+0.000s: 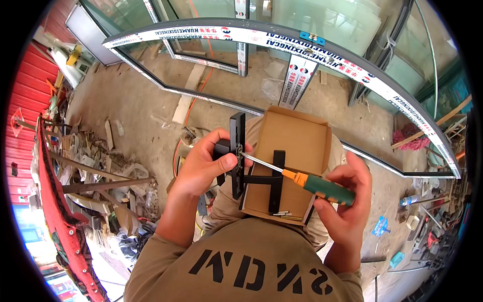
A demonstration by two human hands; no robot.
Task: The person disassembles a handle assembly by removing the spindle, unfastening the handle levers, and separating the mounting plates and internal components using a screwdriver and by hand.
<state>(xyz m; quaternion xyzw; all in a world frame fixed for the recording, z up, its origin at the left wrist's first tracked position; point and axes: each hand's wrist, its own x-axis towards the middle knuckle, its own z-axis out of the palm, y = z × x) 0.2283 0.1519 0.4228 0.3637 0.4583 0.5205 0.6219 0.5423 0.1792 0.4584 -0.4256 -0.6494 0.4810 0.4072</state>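
Observation:
My left hand (209,163) is closed around a black door handle with a long flat backplate (237,151), held upright above my lap. A screwdriver (322,189) with a green and orange grip slants across to it, and its tip meets the middle of the backplate. Around the grip's end my right hand (349,201) is loosely curled, thumb below and fingers above. An open cardboard box (294,131) rests on my lap. Inside lies a second black handle (275,189), partly behind the first, beside several small silver pins (283,214).
A large arched window frame (266,38) with printed film spans the space ahead of me. Glass panels (342,25) stand behind it. Scrap and plastic waste (118,196) pile up at left, near a red cover (60,221). Tools and offcuts (427,216) litter the right floor.

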